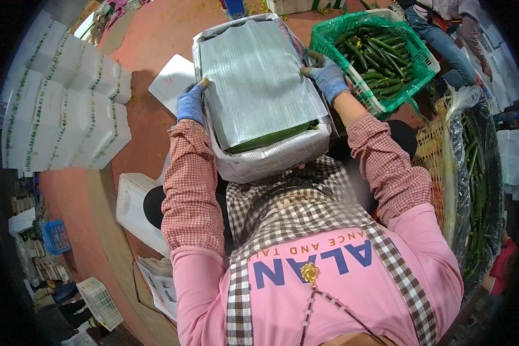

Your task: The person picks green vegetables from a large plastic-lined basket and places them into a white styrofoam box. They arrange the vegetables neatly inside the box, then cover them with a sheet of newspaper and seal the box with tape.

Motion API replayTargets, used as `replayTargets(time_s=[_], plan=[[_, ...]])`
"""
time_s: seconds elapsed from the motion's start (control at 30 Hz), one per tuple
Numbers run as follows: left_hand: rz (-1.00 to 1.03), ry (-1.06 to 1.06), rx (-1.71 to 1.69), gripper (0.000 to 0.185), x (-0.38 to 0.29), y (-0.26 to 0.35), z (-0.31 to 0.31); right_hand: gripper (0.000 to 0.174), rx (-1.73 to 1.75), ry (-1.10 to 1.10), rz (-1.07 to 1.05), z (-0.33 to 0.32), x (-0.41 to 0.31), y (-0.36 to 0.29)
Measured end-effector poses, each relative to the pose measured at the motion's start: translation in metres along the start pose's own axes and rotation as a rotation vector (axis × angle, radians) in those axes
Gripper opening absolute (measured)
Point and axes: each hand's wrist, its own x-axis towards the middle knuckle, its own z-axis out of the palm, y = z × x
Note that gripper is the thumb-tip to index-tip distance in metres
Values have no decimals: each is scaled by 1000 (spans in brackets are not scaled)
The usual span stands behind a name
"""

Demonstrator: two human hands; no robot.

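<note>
A box lined with newspaper (277, 156) rests before me against my lap, tilted toward me. A pale, translucent foam sheet (255, 82) covers most of its top. Below the sheet's near edge, a green cucumber (272, 139) shows; whatever else lies under the sheet is hidden. My left hand (192, 103), in a blue work glove, holds the sheet's left edge at the box side, thumb on top. At the opposite edge my right hand (326, 78), gloved alike, has its thumb on the sheet and its fingers beside the newspaper lining.
A crate (354, 82) lined with green plastic holds many cucumbers at upper right. A plastic-lined wicker basket (430, 149) of cucumbers stands by my right side. White foam boxes (69, 99) are stacked left. A white lid (173, 82) lies behind my left hand. Another person (447, 47) is at upper right.
</note>
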Motion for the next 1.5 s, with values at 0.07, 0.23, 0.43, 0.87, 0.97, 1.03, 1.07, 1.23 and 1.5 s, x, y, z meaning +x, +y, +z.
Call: replayTargets(time_s=[0.07, 0.23, 0.43, 0.87, 0.97, 1.03, 1.07, 1.23, 1.5], plan=[[9, -14, 81, 49, 1, 5, 1, 67, -57, 14, 19, -2, 2, -6], [207, 108, -171, 60, -65, -11, -22, 66, -220, 110, -21, -35, -58, 9], [-119, 129, -398, 70, -215, -120, -28, 79, 419, -62, 255, -21, -197, 74], [-335, -505, -1582, 52, -207, 7, 4, 39, -165, -274, -66, -57, -84, -95], [148, -327, -1161, 61, -174, 31, 41, 35, -388, -197, -168, -29, -23, -83], [590, -442, 50, 79, -147, 44, 49, 38, -577, -276, -206, -10, -4, -68], [662, -403, 611, 77, -127, 50, 55, 39, -553, -304, -103, -7, 3, -62], [547, -290, 1196, 58, -84, 57, 56, 43, -1049, -541, -300, -19, 74, -36], [580, -229, 917, 33, -61, 57, 56, 44, 451, -653, 556, 70, 301, 16]])
